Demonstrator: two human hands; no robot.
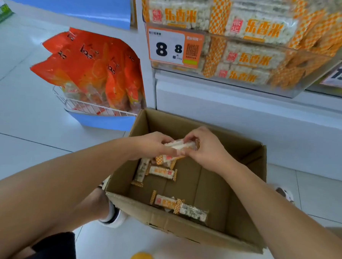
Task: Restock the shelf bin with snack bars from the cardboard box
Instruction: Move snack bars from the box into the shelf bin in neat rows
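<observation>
An open cardboard box (248, 194) stands on the floor below the shelf. Inside it, my left hand (151, 146) and my right hand (206, 149) meet over a small bundle of white snack bars (180, 146) with orange checkered ends, both hands gripping it. Several loose bars lie on the box floor, some under my hands (162, 171) and others near the front wall (180, 205). Up at the right, the clear shelf bin (291, 93) is stacked with the same bars (256, 29).
An orange price tag (174, 47) reading 8.8 hangs on the bin's front. To the left, a white wire basket (92, 106) holds red-orange snack bags (90, 65). My shoe (112, 215) touches the box's front left corner. White floor tiles surround the box.
</observation>
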